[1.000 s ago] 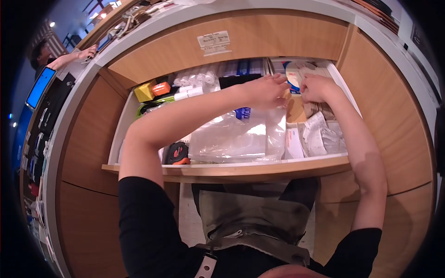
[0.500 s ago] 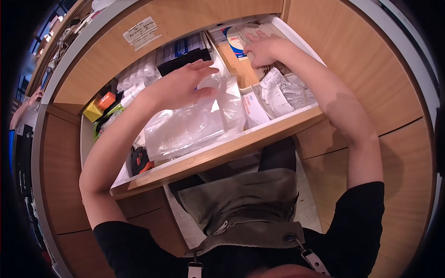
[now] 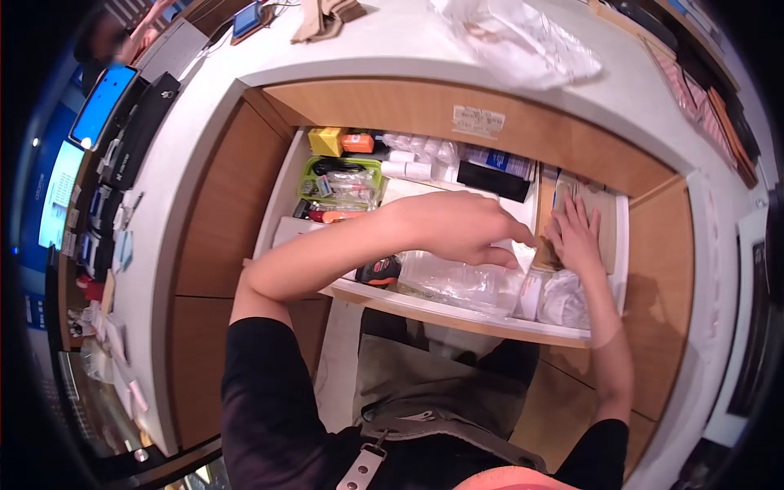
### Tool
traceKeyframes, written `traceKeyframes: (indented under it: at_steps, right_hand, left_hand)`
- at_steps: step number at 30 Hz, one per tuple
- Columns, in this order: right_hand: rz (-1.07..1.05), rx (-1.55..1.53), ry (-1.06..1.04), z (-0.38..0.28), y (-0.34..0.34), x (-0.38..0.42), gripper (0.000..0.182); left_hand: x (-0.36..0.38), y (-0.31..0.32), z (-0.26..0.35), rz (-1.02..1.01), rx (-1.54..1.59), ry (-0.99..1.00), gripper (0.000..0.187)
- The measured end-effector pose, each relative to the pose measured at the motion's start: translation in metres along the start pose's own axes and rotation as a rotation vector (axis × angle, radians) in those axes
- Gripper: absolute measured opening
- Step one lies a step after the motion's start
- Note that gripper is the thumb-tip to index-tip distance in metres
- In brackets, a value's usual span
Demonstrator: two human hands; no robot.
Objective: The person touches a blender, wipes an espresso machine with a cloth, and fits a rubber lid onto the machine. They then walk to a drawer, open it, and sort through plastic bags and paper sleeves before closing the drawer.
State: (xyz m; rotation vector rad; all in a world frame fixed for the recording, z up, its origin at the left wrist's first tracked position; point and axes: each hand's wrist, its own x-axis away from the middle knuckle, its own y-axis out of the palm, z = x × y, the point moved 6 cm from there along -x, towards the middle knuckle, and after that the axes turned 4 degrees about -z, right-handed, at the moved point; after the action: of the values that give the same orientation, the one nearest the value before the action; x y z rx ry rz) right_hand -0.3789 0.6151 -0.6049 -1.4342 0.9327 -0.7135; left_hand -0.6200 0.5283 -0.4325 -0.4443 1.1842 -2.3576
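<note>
A wooden drawer (image 3: 425, 317) is pulled out below the counter. In its right-hand section, my right hand (image 3: 578, 235) lies on a stack of brown paper (image 3: 606, 220), palm down with fingers spread. My left hand (image 3: 461, 227) hovers over the middle of the drawer, thumb and forefinger apart, nothing visible between them. Clear plastic bags (image 3: 453, 282) are beneath it. Crumpled white paper slips (image 3: 563, 300) fill a compartment close to my right wrist, beside a white card (image 3: 531, 296). Behind my left hand lie a black flat item (image 3: 493, 181) and white rolls (image 3: 407, 170).
A green tray (image 3: 339, 184) with small items, a yellow box (image 3: 326, 141) and an orange box (image 3: 358, 144) occupy the drawer's left. On the counter sit a plastic bag (image 3: 523, 41) and brown cloth (image 3: 325, 18). Screens (image 3: 102, 106) and a person (image 3: 102, 45) are at far left.
The view has shifted, now taking in the counter. My left hand has moved rightward over the drawer. My right hand stays at the brown paper, its fingers now spread flatter on it.
</note>
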Motion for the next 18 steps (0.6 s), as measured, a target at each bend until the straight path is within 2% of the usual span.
traceKeyframes:
  at_steps: [1,4,5,7,8,9,10,13,15,18]
  right_hand:
    - [-0.004,-0.13,0.031,-0.003,-0.016,0.01,0.033]
    - [0.011,-0.552,0.15,-0.018,-0.072,0.053,0.024]
    - [0.046,-0.705,0.199,-0.022,-0.081,0.071,0.022]
    - [0.105,-0.865,0.287,-0.031,-0.095,0.103,0.02]
    - [0.063,-0.994,0.369,-0.04,-0.099,0.115,0.02]
    - [0.018,-1.121,0.456,-0.051,-0.106,0.123,0.02]
    - [0.022,-1.177,0.448,-0.063,-0.119,0.119,0.02]
    - [-0.017,-1.31,0.386,-0.107,-0.158,0.09,0.019]
    - [-0.109,-1.349,0.307,-0.14,-0.185,0.04,0.019]
    - [-0.094,-1.277,0.043,-0.2,-0.229,-0.053,0.02]
  left_hand:
    - [0.015,-0.02,0.006,0.075,0.064,0.0,0.042]
    - [0.072,-0.081,0.0,0.503,0.422,-0.233,0.036]
    - [0.1,-0.09,-0.009,0.731,0.556,-0.337,0.035]
    - [0.155,-0.094,-0.01,1.153,0.763,-0.544,0.035]
    - [0.181,-0.092,-0.001,1.347,0.836,-0.644,0.036]
    - [0.204,-0.079,0.004,1.492,0.928,-0.681,0.035]
    - [0.225,-0.064,0.006,1.642,1.02,-0.714,0.035]
    - [0.265,-0.054,0.004,1.703,1.087,-0.801,0.035]
    - [0.268,-0.086,0.001,1.645,1.092,-0.799,0.034]
    - [0.271,-0.146,-0.026,1.584,1.145,-0.721,0.034]
